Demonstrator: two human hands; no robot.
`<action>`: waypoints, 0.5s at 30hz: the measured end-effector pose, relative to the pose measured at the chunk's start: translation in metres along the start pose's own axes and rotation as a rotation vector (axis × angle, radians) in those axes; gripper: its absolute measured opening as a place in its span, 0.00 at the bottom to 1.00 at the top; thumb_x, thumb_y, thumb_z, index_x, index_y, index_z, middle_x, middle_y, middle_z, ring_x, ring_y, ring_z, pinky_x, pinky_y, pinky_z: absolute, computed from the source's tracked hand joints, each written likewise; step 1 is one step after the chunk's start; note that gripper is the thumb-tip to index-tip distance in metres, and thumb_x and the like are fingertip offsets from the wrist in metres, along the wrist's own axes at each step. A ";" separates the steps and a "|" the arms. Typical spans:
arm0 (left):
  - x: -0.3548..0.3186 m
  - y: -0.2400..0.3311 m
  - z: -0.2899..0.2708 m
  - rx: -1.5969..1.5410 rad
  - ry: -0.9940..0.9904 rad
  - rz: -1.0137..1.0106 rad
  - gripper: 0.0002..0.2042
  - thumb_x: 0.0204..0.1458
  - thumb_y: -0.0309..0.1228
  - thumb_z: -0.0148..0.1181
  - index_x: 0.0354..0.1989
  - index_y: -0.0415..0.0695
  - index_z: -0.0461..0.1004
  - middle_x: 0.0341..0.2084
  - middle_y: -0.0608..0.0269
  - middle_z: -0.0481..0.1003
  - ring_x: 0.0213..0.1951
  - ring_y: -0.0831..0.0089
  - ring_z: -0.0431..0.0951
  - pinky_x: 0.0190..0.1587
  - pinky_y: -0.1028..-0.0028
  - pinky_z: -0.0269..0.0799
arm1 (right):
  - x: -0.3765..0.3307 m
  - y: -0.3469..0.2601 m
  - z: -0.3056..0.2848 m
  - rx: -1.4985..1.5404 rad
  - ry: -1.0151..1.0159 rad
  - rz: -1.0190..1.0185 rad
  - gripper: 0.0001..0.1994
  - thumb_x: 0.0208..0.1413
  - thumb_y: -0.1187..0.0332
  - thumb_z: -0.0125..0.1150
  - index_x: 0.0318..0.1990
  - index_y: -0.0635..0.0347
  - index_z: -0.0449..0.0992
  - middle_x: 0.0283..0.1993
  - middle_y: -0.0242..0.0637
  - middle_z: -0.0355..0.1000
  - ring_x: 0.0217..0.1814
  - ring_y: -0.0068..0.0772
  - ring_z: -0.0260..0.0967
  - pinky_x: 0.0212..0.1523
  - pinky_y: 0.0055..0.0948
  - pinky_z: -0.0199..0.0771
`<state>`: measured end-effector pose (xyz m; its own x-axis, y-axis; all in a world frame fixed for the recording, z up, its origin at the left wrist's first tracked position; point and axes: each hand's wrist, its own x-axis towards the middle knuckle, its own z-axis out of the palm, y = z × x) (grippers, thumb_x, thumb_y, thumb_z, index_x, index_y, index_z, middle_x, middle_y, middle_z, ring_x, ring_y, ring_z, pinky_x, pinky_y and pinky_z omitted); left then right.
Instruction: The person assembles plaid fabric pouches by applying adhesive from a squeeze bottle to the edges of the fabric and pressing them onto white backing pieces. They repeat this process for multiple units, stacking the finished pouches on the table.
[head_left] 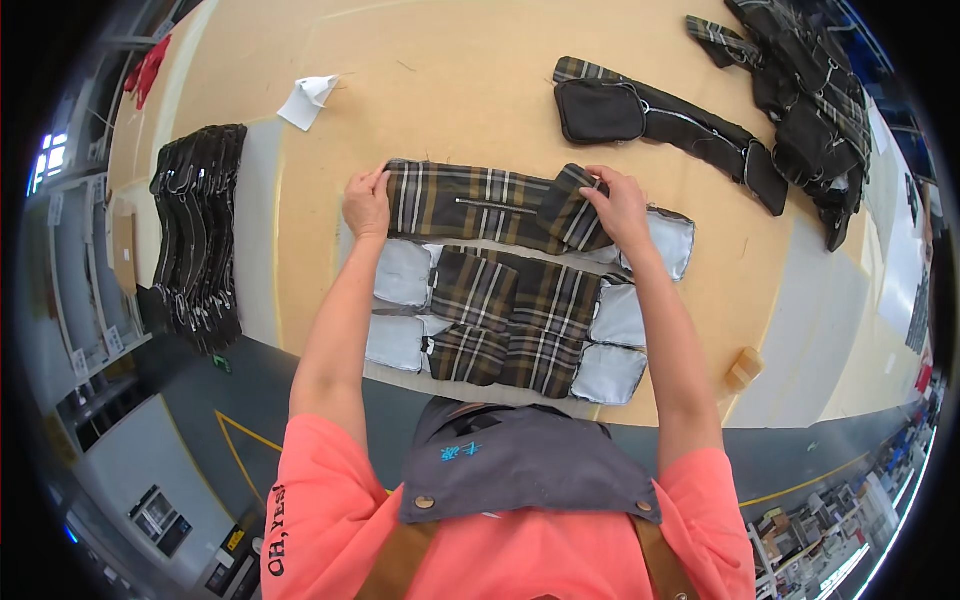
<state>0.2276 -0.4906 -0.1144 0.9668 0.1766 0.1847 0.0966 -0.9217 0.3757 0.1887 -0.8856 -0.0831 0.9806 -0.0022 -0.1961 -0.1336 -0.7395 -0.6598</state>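
Note:
A brown plaid fabric panel with a zipper lies across the wooden table, on top of a stack of plaid pieces with pale grey lining. My left hand pinches the panel's left end. At the panel's right end my right hand grips the edge, where the fabric is folded up and over.
A black pouch assembly lies beyond the panel to the right, with a heap of dark plaid pieces at the far right. A stack of black parts sits at the left, a white paper scrap behind it, and a small wooden block near the front edge.

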 end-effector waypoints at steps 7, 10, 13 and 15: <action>-0.006 0.002 -0.008 -0.340 -0.018 -0.144 0.10 0.55 0.35 0.58 0.40 0.42 0.76 0.32 0.56 0.78 0.35 0.64 0.78 0.39 0.69 0.71 | -0.054 0.063 -0.071 1.045 -0.186 0.118 0.12 0.56 0.69 0.57 0.48 0.60 0.74 0.57 0.39 0.69 0.58 0.33 0.66 0.56 0.29 0.65; -0.003 -0.001 -0.005 -0.558 -0.096 -0.367 0.13 0.55 0.36 0.60 0.41 0.38 0.75 0.33 0.56 0.79 0.36 0.69 0.79 0.40 0.72 0.71 | -0.083 0.103 -0.073 1.508 -0.064 0.165 0.12 0.60 0.66 0.53 0.48 0.60 0.73 0.59 0.43 0.68 0.61 0.36 0.65 0.59 0.33 0.65; 0.000 0.002 -0.010 -0.687 -0.165 -0.542 0.16 0.52 0.37 0.64 0.41 0.36 0.75 0.33 0.59 0.80 0.35 0.74 0.78 0.40 0.74 0.72 | -0.097 0.102 -0.073 1.709 0.000 0.258 0.15 0.63 0.61 0.50 0.47 0.62 0.72 0.59 0.46 0.67 0.62 0.37 0.64 0.62 0.37 0.65; -0.001 0.005 -0.017 -0.766 -0.276 -0.601 0.17 0.50 0.37 0.67 0.41 0.35 0.76 0.33 0.61 0.80 0.35 0.75 0.78 0.40 0.75 0.72 | -0.102 0.092 -0.078 1.832 -0.005 0.328 0.17 0.64 0.58 0.50 0.49 0.63 0.72 0.58 0.46 0.69 0.59 0.37 0.67 0.60 0.37 0.67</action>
<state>0.2231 -0.4892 -0.0972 0.8383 0.3629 -0.4069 0.5014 -0.2200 0.8368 0.0876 -1.0057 -0.0675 0.8869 0.0277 -0.4611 -0.2663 0.8464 -0.4612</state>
